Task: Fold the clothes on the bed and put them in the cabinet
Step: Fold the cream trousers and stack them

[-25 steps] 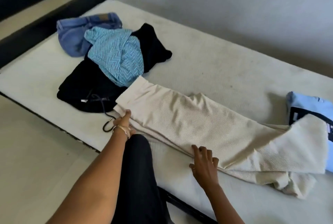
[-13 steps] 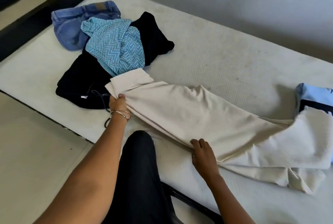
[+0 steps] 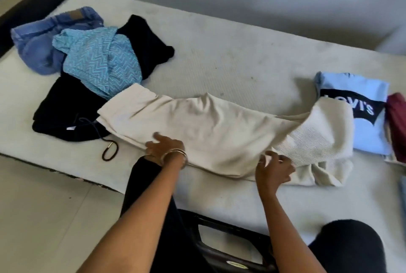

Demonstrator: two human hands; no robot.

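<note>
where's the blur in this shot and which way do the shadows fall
Head view: motion blur smears the left hand, right hand and jeans; the cream garment looks soft; the light blue shirt casts a shadow leftward on the mattress; wide-angle bends the bed edges.

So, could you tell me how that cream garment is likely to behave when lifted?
The cream garment would probably flop: it lies in soft wrinkles. Its bunched far end would likely trail, and it seems light for its size.

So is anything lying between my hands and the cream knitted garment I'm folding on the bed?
Nothing visible. The left hand rests on the cream knitted garment and the right hand touches its near edge. The cabinet is out of view.
</note>
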